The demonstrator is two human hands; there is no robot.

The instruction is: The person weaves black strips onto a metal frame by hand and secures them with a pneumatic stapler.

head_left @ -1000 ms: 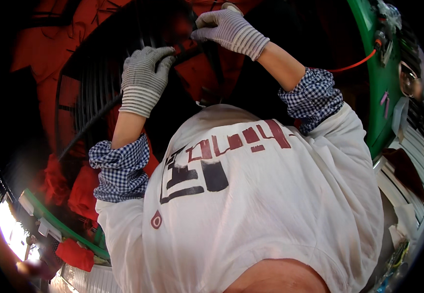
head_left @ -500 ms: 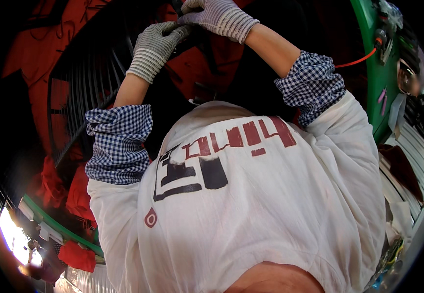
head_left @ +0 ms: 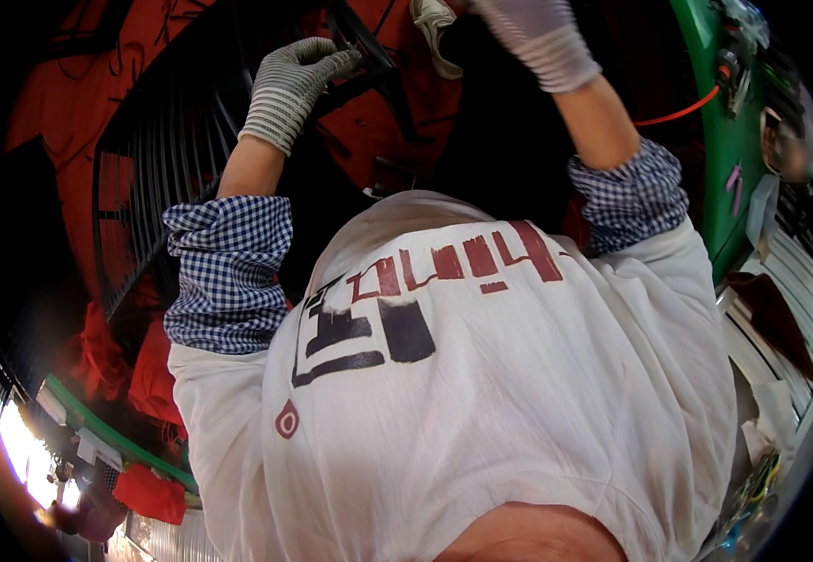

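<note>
Both my arms reach up, in grey knit gloves and rolled checked sleeves over a white apron with red and black marks. My left hand [head_left: 296, 82] curls its fingers around a black bar [head_left: 361, 39] of a dark part on the red machine body [head_left: 369, 112]. My right hand [head_left: 533, 36] is raised to the top edge of the picture, its fingers cut off there. A pale strap-like piece [head_left: 434, 33] hangs just left of it; whether my right hand holds it does not show.
A black ribbed round housing [head_left: 158, 178] sits left of the red body. A green frame [head_left: 720, 150] with a red cable [head_left: 682, 110] runs down the right side. Red rags [head_left: 149, 492] and a green rail [head_left: 97, 421] lie at the lower left, grey slats at the right.
Both hands have risen toward the top of the picture. My right hand has moved right and partly out of view; my left hand has shifted onto the black bar.
</note>
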